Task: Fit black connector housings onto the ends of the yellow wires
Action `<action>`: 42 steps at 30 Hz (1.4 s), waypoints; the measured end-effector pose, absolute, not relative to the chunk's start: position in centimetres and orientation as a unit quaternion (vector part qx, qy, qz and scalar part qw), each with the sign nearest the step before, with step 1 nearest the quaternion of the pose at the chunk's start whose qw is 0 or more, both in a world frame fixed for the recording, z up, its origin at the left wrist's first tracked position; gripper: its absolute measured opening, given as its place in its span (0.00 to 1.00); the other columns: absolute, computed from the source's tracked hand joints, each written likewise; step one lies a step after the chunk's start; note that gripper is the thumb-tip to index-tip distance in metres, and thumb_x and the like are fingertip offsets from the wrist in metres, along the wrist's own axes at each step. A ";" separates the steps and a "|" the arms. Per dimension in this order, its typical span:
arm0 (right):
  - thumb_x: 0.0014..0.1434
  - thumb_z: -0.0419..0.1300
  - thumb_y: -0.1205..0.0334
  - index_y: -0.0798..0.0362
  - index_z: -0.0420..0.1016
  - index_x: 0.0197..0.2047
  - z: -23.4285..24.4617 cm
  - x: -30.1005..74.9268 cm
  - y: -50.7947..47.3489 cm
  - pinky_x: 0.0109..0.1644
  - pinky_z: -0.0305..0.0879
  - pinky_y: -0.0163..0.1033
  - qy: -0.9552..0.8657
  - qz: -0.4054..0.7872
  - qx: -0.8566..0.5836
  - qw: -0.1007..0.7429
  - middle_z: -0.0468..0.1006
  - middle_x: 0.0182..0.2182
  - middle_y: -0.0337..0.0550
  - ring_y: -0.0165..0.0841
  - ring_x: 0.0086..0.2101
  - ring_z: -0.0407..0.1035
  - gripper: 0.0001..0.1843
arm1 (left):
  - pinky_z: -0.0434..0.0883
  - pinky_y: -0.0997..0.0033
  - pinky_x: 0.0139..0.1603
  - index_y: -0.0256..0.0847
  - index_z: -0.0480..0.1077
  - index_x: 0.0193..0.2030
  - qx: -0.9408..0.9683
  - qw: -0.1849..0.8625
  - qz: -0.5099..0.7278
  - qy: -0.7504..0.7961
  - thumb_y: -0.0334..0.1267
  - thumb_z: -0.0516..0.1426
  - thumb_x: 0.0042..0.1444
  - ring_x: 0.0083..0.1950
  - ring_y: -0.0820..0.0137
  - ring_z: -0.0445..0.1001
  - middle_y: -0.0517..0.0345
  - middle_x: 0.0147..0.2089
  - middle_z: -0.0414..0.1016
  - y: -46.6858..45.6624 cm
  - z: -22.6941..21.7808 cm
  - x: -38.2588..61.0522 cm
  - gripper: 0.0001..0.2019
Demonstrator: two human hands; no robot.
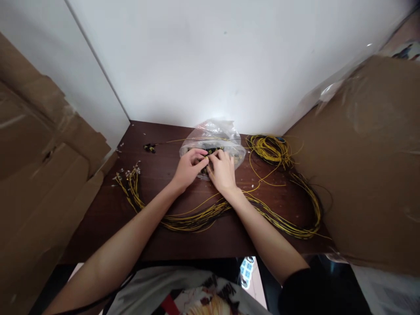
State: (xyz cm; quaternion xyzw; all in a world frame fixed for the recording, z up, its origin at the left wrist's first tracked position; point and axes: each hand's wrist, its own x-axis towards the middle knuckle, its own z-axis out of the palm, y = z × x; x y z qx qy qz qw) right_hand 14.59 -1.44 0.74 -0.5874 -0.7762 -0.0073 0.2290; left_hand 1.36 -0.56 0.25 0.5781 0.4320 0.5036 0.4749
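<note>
A clear plastic bag lies opened against the back of the dark brown table, holding small black and yellow parts. Over its mouth, the fingertips of my two hands nearly meet. My left hand is closed in a pinch, thumb and index finger together, pointing right. Curled in from the other side, my right hand has its fingers bent down among the parts. Whatever either hand pinches is too small and covered to make out. A thin yellow wire runs across the bag from the left.
A long bundle of yellow and black wires curves across the table beneath my forearms. At the back right sits a coiled wire bundle. Small black and yellow pieces lie left. Cardboard borders the right, more cardboard the left.
</note>
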 end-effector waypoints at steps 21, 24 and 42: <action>0.54 0.55 0.64 0.54 0.74 0.32 0.6 15.5 -1.0 0.46 0.62 0.42 -0.708 0.179 -0.502 0.464 0.76 0.36 0.45 0.35 0.40 0.68 0.06 | 0.66 0.76 0.28 0.36 0.69 0.40 0.596 0.456 0.493 0.441 0.38 0.60 0.48 0.31 0.73 0.70 0.56 0.33 0.72 -0.3 -0.1 1.0 0.13; 0.54 0.56 0.62 0.54 0.73 0.33 0.4 15.6 -0.8 0.39 0.65 0.39 -0.665 0.268 -0.487 0.499 0.76 0.30 0.43 0.33 0.32 0.70 0.07 | 0.68 0.73 0.33 0.36 0.71 0.38 0.613 0.437 0.486 0.444 0.38 0.60 0.48 0.33 0.72 0.71 0.54 0.34 0.74 -0.2 -0.4 0.9 0.11; 0.51 0.60 0.63 0.54 0.76 0.31 0.7 15.7 -0.8 0.36 0.68 0.37 -0.637 0.348 -0.426 0.540 0.74 0.32 0.43 0.30 0.30 0.70 0.05 | 0.64 0.75 0.27 0.36 0.74 0.36 0.620 0.423 0.491 0.443 0.39 0.60 0.48 0.28 0.74 0.68 0.56 0.29 0.74 -0.3 -0.1 0.8 0.10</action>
